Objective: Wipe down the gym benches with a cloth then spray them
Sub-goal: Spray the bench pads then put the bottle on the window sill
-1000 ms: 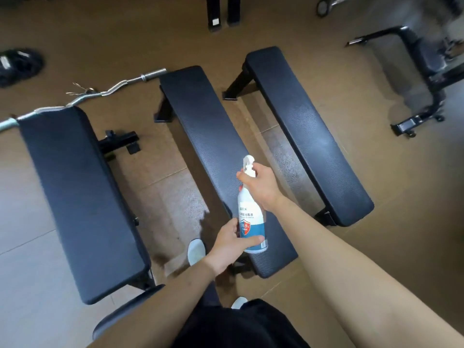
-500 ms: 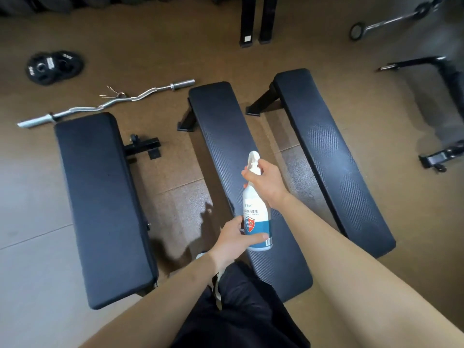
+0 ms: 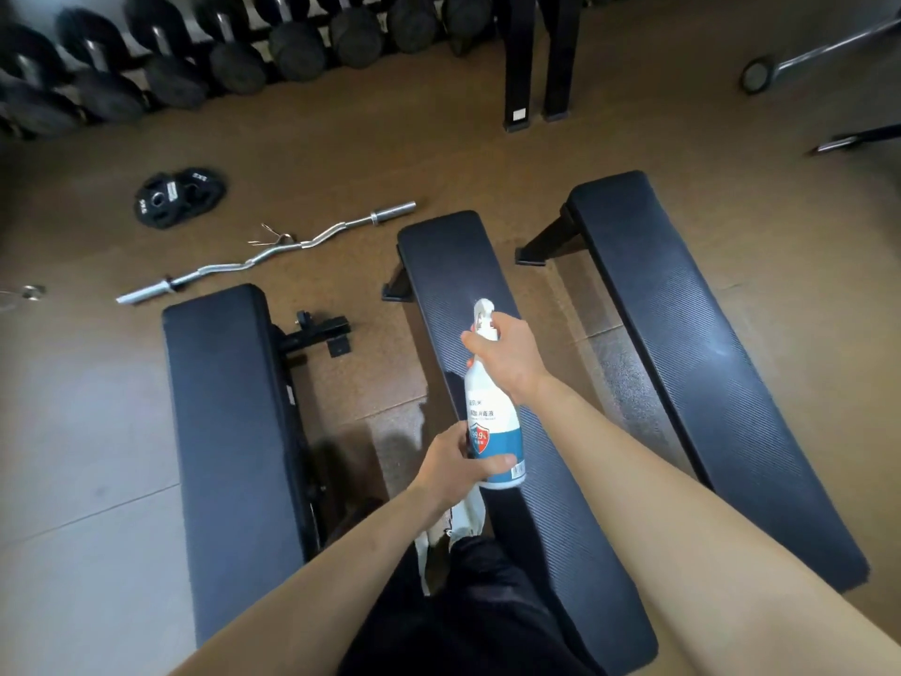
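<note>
below, three black benches (image 3: pixel 453 265), brown floor (image 3: pixel 341 153), dumbbell rack (image 3: pixel 195 51)

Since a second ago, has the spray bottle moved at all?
Yes. Judged against the middle bench, the spray bottle has moved forward along it, away from the near end and toward the far end, staying over the pad.

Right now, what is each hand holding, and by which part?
Both hold the spray bottle: right hand grips the neck by the trigger, left hand grips the lower body. White cloth hangs below the left hand; hold unclear.
</note>
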`<state>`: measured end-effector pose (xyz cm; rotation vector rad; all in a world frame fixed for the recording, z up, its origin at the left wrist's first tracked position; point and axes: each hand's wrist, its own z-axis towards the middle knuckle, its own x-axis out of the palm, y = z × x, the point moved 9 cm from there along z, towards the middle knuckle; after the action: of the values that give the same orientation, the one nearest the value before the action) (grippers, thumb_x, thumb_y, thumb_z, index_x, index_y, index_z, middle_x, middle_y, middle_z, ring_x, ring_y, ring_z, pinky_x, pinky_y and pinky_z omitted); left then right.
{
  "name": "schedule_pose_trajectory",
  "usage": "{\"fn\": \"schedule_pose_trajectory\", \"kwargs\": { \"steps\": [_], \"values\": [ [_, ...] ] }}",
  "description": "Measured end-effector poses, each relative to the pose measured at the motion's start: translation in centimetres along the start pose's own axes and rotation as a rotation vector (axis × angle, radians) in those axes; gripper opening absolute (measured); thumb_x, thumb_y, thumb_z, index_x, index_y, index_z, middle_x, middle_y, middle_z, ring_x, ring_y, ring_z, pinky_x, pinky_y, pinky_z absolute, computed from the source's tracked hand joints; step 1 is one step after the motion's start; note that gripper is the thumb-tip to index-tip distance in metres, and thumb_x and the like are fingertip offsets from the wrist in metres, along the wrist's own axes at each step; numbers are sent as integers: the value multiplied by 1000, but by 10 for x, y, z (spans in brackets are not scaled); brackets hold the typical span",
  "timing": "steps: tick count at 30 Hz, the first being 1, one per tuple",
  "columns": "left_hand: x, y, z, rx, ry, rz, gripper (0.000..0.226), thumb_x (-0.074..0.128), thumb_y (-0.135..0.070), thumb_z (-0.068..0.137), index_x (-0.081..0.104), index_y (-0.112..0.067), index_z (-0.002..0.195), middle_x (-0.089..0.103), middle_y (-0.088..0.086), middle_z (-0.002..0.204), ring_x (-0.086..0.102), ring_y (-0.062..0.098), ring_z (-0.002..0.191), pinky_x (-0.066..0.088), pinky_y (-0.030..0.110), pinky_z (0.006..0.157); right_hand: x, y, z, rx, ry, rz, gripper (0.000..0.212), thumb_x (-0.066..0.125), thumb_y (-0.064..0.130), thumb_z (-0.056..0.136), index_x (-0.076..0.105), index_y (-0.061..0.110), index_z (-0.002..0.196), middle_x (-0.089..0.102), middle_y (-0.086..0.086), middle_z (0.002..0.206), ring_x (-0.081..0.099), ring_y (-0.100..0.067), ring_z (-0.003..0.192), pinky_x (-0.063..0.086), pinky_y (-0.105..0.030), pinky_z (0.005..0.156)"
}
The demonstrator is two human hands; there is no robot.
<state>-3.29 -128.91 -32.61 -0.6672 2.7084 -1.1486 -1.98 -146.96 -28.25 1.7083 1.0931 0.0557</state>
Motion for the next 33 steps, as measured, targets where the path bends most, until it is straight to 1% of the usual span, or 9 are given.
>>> {"fn": "schedule_pose_trajectory", "kwargs": {
  "steps": [3,5,9,15,18,21,27,30,33],
  "values": [
    [-9,-17,19,-12,-4,-21,56,92,-27,75,65,-17,123,77,-1,115,74,18,104,62,37,92,2,15,27,-8,23,-17,26,67,38,95,61,22,115,67,5,107,66,-18,85,54,-24,69],
    [-17,-25,33,-35,2,-49,52,91,-28,76,67,-17,121,77,-1,116,74,19,106,61,39,94,7,25,48,3,28,-22,31,69,36,94,61,23,121,66,6,109,66,-17,84,53,-21,67],
    [-44,-46,67,-42,19,-70,66,94,-38,64,68,-16,120,78,-2,114,74,19,107,59,45,99,21,44,93,28,-4,-97,21,69,36,94,62,20,106,67,0,97,67,-18,81,59,-32,76],
    [-99,-82,115,-70,68,-45,49,89,-22,80,67,-23,123,76,-6,116,72,11,108,59,33,95,49,87,155,24,-14,-150,31,69,38,93,62,18,116,67,3,106,66,-17,88,57,-28,76],
    [-126,-97,139,-68,48,13,50,89,-25,79,67,-22,124,76,-7,116,70,8,107,58,28,93,57,102,183,65,-28,-133,26,70,35,93,63,14,105,69,-1,97,69,-16,77,60,-30,71],
    [-150,-110,162,-72,49,63,56,91,-30,75,67,-23,124,74,-7,118,68,8,109,58,32,95,65,114,207,95,-37,-135,25,69,37,94,61,14,101,69,-1,94,71,-17,75,63,-35,75],
    [-171,-128,186,-60,104,99,52,86,-30,81,65,-24,128,71,-9,122,65,3,108,50,13,73,80,131,239,120,7,-156,23,70,37,93,61,18,100,70,0,97,72,-19,82,63,-42,80],
    [-178,-135,194,-32,100,90,58,89,-32,76,66,-19,128,73,-5,122,68,8,109,57,20,82,82,134,246,162,-4,-142,19,67,34,96,61,17,103,70,-4,102,72,-23,86,61,-43,85],
    [-181,-135,199,-33,113,84,77,88,-51,59,67,-19,126,75,-7,118,71,9,106,60,30,90,84,133,250,182,7,-154,24,67,36,96,60,18,110,70,-3,107,72,-23,88,61,-42,86]
  ]
}}
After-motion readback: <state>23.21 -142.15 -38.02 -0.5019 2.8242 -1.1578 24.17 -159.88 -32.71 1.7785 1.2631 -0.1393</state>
